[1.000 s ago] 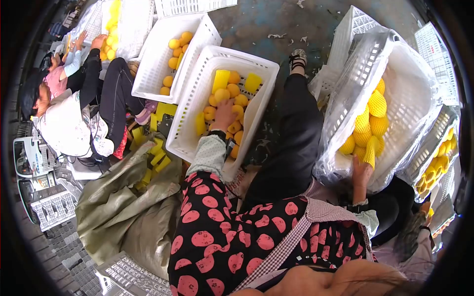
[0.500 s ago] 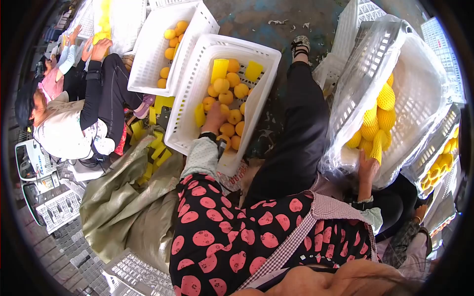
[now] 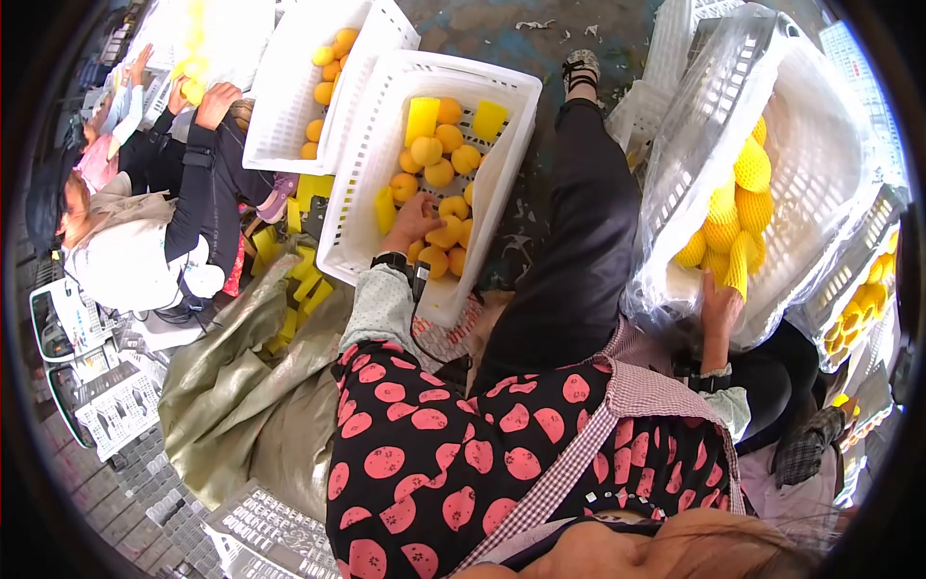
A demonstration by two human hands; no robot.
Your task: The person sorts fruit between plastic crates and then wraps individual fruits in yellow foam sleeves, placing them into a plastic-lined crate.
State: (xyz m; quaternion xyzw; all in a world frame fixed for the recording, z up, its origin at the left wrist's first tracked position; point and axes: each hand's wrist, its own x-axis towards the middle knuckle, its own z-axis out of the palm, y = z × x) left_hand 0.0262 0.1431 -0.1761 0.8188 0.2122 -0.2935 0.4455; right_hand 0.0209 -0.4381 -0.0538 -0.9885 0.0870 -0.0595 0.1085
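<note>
My left hand (image 3: 415,220) reaches into the white crate (image 3: 333,232), its fingers curled round or against an orange-yellow fruit (image 3: 444,232); what it grips is partly hidden. Loose fruits and yellow foam sleeves (image 3: 422,121) lie about it in the crate. At the right, my right hand (image 3: 720,304) is at the near end of a yellow foam net sleeve (image 3: 737,268), fingers closed on it. Net-wrapped fruits (image 3: 752,166) are piled just beyond, in a crate lined with clear plastic (image 3: 820,125).
Another white crate with fruits (image 3: 280,116) stands at the upper left. A seated co-worker (image 3: 135,236) handles yellow sleeves there. An olive sack (image 3: 260,386) and scattered foam sleeves (image 3: 309,289) lie left of my lap. A further crate of wrapped fruit (image 3: 854,309) is at far right.
The view has shifted slightly. My left hand has shifted among the fruits, its fingers now nearer the right-hand ones. My right hand stays at the sleeve.
</note>
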